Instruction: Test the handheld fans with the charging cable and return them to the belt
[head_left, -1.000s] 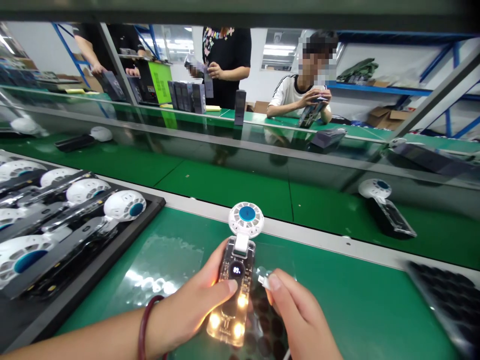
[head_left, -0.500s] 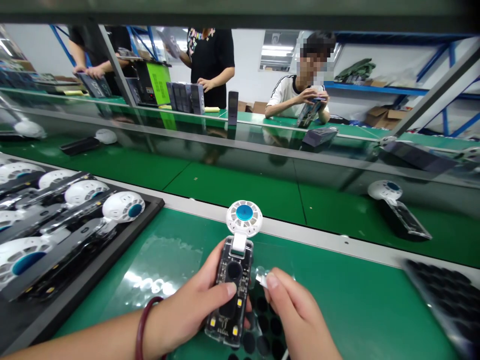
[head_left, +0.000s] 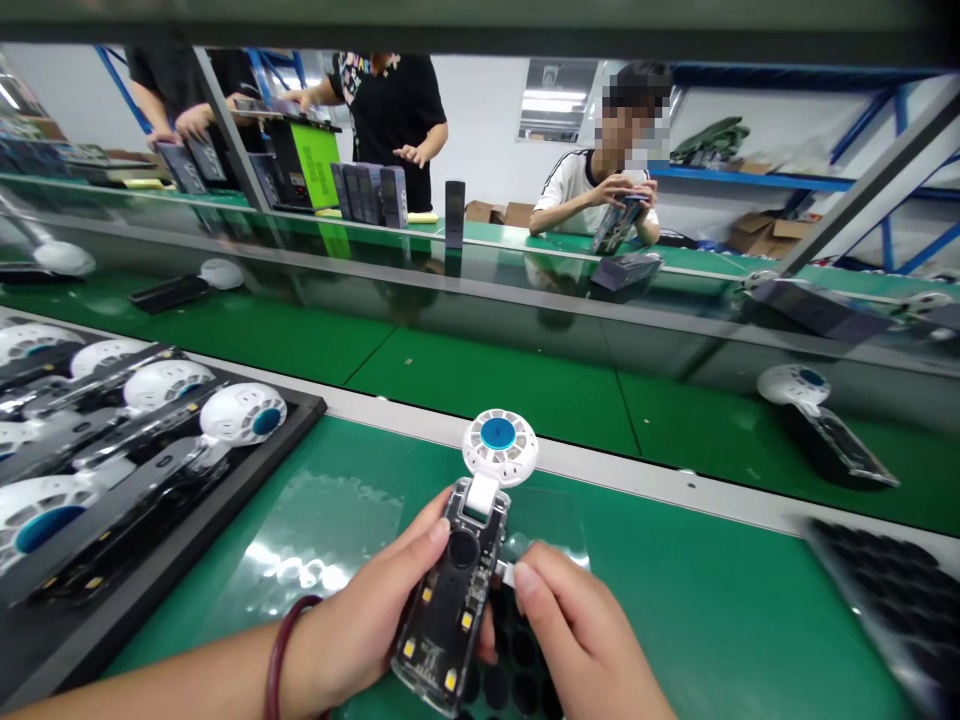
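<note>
My left hand (head_left: 375, 610) grips a handheld fan (head_left: 442, 630) with a clear casing over a dark circuit board. The fan's round white head, with a blue centre, points away from me, and my left thumb lies along the casing's upper left edge. My right hand (head_left: 577, 625) pinches a small white cable plug (head_left: 507, 573) at the fan's right side. The plug's tip meets the casing edge; I cannot tell how far in it sits. Beneath both hands, a sheet of black round discs (head_left: 521, 650) lies partly hidden.
A black tray (head_left: 300, 420) of similar fans stands at left. Another sheet of black discs (head_left: 885, 580) lies at right. Beyond the metal rail, a green conveyor (head_left: 480, 370) carries more fans (head_left: 840, 440). Several people work across the line near upright boxes (head_left: 394, 197).
The plug has moved left and slightly down to the fan's side. My left thumb has slid up from the fan's middle. Fans on the conveyor have shifted right.
</note>
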